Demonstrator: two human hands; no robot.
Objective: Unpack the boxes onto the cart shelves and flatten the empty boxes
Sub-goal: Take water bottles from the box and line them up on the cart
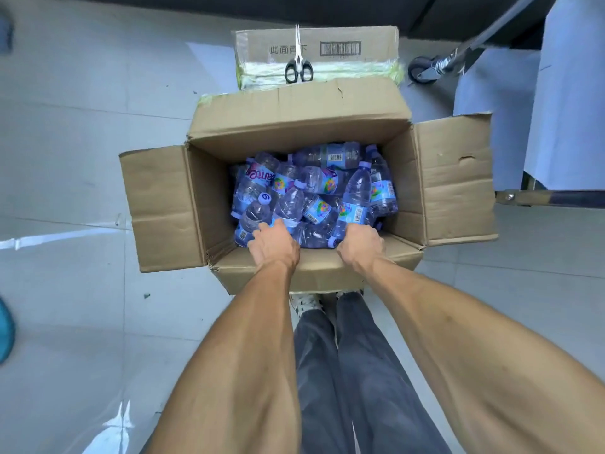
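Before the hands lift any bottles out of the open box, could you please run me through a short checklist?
1. Open box flaps folded out, clear of the opening: ok.
2. Bottles lie loose and reachable: ok.
3. Left hand grips a bottle: cannot tell, fingers hidden among bottles.
4. Right hand grips a bottle: cannot tell.
5. Scissors out of the way on the sealed box: ok.
6. Free cart shelf space: cannot tell, only the cart's wheel and frame show.

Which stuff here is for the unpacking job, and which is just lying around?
For the job: open box, water bottles, taped box behind it, cart, left hand, right hand.
Lying about: scissors, teal thing at the floor's edge.
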